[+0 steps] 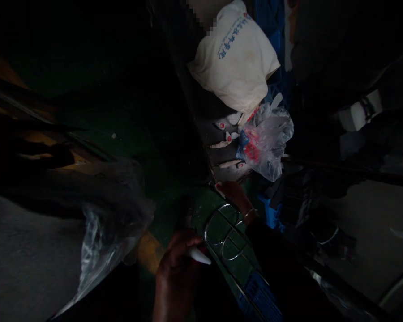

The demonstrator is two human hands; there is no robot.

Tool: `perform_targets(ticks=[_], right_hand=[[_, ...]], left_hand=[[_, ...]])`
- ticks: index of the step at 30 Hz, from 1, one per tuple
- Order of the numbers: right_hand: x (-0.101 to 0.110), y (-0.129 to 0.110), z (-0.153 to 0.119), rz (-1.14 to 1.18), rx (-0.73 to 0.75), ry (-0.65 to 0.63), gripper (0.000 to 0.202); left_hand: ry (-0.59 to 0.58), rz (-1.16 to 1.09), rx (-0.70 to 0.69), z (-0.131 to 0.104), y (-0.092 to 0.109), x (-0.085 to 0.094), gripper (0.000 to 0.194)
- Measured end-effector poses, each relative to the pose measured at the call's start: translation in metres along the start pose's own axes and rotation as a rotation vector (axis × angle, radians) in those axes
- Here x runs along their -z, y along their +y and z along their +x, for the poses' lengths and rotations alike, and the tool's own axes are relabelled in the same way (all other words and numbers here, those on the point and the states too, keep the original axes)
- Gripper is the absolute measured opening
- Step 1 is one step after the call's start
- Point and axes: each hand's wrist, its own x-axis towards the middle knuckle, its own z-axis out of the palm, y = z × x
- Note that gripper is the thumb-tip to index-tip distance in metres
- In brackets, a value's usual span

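Observation:
My left hand (178,261), low in the middle, is closed around a white tapered piece (199,255) with a pointed end; the fingers hide the rest of it. Further up and to the right, my right hand (234,194) is at the near corner of a dark tabletop (206,105), fingers together. A small pale bit shows at its fingertips, too dark to name. Just beyond that hand, cream-coloured strips (229,164) and small white pieces with red round marks (229,137) lie on the tabletop.
A clear plastic bag (272,134) with red and blue contents stands beside a white cloth bag (237,56) with blue lettering. Below is a metal-framed stool (226,219) over green floor. Plastic sheeting (100,246) covers something at left. Blue crates (260,293) stand at right.

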Motion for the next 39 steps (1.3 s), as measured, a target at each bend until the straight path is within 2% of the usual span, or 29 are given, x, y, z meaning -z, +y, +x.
perform_targets(ticks=[3,6,8,11,15,18,20,23,27,33,39], right_hand=[[0.012,-0.039,-0.061,0.359,0.003,0.092,0.051],[0.042,-0.079,-0.138,0.756,0.003,0.137,0.049],[0.071,-0.099,-0.189,0.869,0.013,0.090,0.046],[0.113,-0.115,-0.251,0.951,0.079,0.009,0.042],[0.155,-0.121,-0.314,0.977,0.199,-0.076,0.045],[0.182,-0.123,-0.361,1.095,0.291,-0.126,0.050],[0.200,-0.126,-0.396,1.207,0.309,-0.187,0.054],[0.222,-0.128,-0.450,1.348,0.296,-0.314,0.056],[0.240,-0.125,-0.513,1.575,0.348,-0.408,0.048],[0.276,-0.115,-0.592,1.626,0.503,-0.452,0.042],[0.309,-0.106,-0.656,1.615,0.597,-0.439,0.059]], left_hand=[[0.008,0.042,-0.084,0.003,0.013,-0.003,0.023],[0.055,0.062,-0.158,0.000,0.034,0.001,0.022],[0.079,0.065,-0.197,-0.007,0.057,0.007,0.021],[0.070,0.123,-0.239,-0.024,0.104,0.019,0.024],[0.022,0.279,-0.344,-0.060,0.183,0.037,0.036],[-0.069,0.339,-0.408,-0.092,0.241,0.050,0.042],[-0.112,0.358,-0.424,-0.114,0.275,0.052,0.043],[-0.119,0.360,-0.448,-0.150,0.321,0.046,0.040],[-0.151,0.301,-0.523,-0.196,0.372,0.030,0.039],[-0.097,0.318,-0.595,-0.255,0.440,0.014,0.038],[-0.072,0.296,-0.708,-0.295,0.495,-0.003,0.026]])
